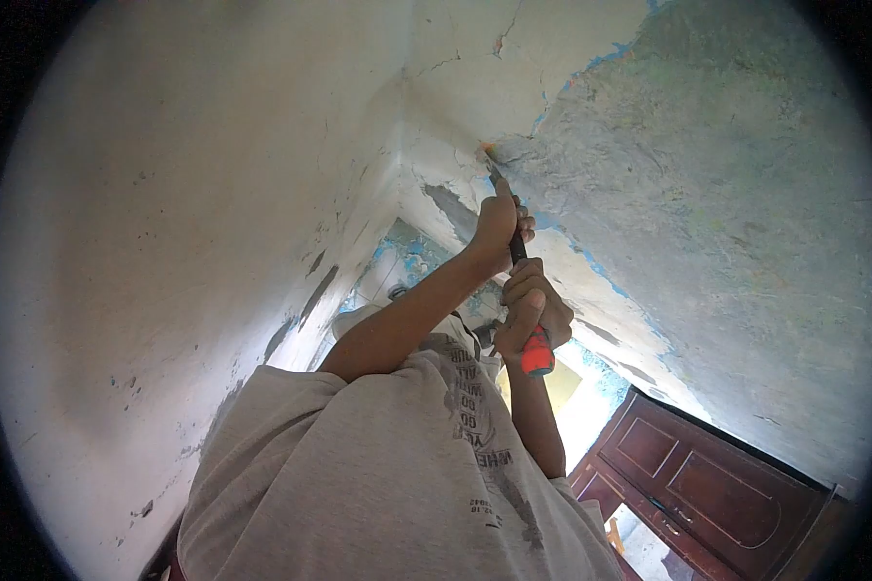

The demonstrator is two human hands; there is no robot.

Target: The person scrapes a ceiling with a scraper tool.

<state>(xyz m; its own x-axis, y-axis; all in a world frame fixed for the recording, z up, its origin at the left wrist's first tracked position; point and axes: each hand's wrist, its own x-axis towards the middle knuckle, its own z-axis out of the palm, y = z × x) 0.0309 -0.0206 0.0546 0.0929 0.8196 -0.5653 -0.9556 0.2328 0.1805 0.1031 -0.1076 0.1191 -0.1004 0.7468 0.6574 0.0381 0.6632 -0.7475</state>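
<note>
Both of my hands grip a long scraper with a dark shaft and a red and black handle (537, 356). My left hand (500, 221) is closed around the upper shaft, close to the narrow metal tip. Lower down, my right hand (538, 308) wraps the handle, whose red end sticks out below the fist. The tip touches or nearly touches the wall (455, 126) where pale paint meets bare grey plaster (707, 184); exact contact is hard to make out. A small orange spot shows by the tip. Flaking edges reveal blue paint underneath.
Another pale wall (184, 194), with scuffs and chipped patches, rises on the left and meets the worked wall at a corner. At lower right is a dark brown wooden panelled door or cabinet (698, 479). Bright light enters beside it. My grey shirt (378, 474) fills the lower middle.
</note>
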